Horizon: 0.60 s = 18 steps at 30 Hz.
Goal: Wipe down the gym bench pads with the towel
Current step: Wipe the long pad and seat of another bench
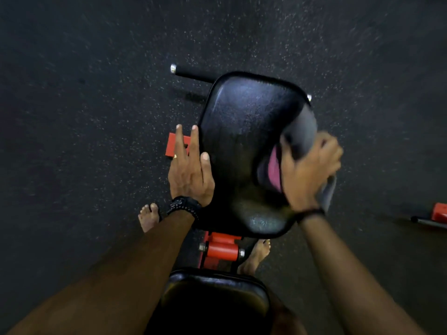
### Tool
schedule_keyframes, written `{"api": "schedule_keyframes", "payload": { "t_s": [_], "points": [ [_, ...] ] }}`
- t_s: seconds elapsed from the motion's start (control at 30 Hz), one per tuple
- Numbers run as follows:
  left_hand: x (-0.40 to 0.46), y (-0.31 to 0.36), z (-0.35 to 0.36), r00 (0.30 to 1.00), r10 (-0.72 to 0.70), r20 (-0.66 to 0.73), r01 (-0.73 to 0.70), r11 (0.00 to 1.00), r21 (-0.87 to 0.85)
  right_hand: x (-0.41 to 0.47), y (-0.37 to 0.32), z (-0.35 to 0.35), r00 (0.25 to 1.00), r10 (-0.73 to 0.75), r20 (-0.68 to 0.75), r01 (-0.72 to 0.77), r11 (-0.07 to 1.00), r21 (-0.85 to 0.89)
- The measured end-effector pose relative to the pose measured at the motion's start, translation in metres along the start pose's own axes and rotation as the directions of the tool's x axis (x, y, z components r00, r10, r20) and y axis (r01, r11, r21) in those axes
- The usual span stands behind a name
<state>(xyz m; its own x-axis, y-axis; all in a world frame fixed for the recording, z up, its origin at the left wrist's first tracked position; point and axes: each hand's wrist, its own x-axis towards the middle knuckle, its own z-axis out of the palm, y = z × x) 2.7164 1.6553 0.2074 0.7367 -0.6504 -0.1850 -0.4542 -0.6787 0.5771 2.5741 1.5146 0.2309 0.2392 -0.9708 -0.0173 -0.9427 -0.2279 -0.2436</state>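
Right hand (310, 170) is curled round the grey-and-pink towel (298, 141), held against the right edge of the far black bench pad (242, 131). Left hand (189, 168), fingers straight, is laid flat on the pad's left edge. Near pad (212, 301) is seen below, past the red frame (221, 250).

The glossy black vinyl bench pad (244, 131) carried pale grey sheen patches. At its three o'clock edge, the crumpled grey cloth towel (306, 131) showed a pink stripe. At six o'clock from that pad, the red-orange painted metal hinge bracket (221, 250) had silver bolt ends, and below it lay a second black padded cushion (215, 301). The black rubber gym floor (96, 93) was flecked with tiny white specks. At the pad's eleven o'clock, a black bar with a silver cap (191, 72) showed.
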Motion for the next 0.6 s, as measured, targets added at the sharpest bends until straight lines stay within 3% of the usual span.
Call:
{"api": "schedule_keyframes", "payload": {
  "t_s": [0.03, 0.1, 0.17, 0.23, 0.3, 0.33, 0.4, 0.47, 0.53, 0.6],
  "points": [
    [0.000, 0.000, 0.000, 1.000, 0.003, 0.005, -0.003, 1.000, 0.000, 0.031, -0.023, 0.005, 0.992, 0.117, -0.049, -0.118, 0.993, -0.022],
    [-0.001, -0.002, 0.001, 1.000, 0.015, -0.008, -0.015, 1.000, 0.007, 0.070, -0.075, 0.021, 0.994, 0.103, -0.042, -0.107, 0.987, -0.116],
    [-0.001, -0.002, 0.002, 1.000, 0.017, -0.022, -0.017, 1.000, -0.003, 0.062, -0.111, 0.028, 0.978, -0.205, 0.029, 0.207, 0.968, -0.140],
    [0.000, -0.008, 0.005, 1.000, 0.006, -0.014, -0.007, 1.000, -0.013, 0.020, -0.105, 0.025, 0.841, -0.523, 0.135, 0.533, 0.844, -0.050],
    [0.003, -0.011, 0.009, 0.999, -0.033, -0.023, 0.033, 0.999, -0.013, -0.020, -0.061, 0.013, 0.735, -0.650, 0.194, 0.653, 0.755, 0.057],
    [0.003, -0.011, 0.010, 0.999, -0.037, -0.037, 0.036, 0.999, -0.017, -0.034, -0.035, 0.006, 0.740, -0.639, 0.210, 0.641, 0.765, 0.069],
    [-0.001, -0.008, 0.009, 0.999, -0.019, -0.050, 0.017, 0.999, -0.048, -0.031, -0.001, -0.004, 0.863, -0.477, 0.164, 0.480, 0.877, 0.025],
    [0.000, -0.005, 0.007, 0.998, -0.011, -0.056, 0.007, 0.998, -0.069, 0.005, -0.010, 0.001, 0.990, -0.134, 0.044, 0.135, 0.990, -0.042],
    [-0.001, -0.004, 0.006, 0.999, -0.011, -0.046, 0.008, 0.997, -0.075, 0.050, -0.049, 0.011, 0.992, 0.112, -0.065, -0.116, 0.992, -0.057],
    [-0.001, -0.005, 0.005, 0.999, -0.009, -0.044, 0.006, 0.998, -0.062, 0.071, -0.094, 0.025, 0.998, 0.059, -0.037, -0.062, 0.993, -0.101]
  ]
}}
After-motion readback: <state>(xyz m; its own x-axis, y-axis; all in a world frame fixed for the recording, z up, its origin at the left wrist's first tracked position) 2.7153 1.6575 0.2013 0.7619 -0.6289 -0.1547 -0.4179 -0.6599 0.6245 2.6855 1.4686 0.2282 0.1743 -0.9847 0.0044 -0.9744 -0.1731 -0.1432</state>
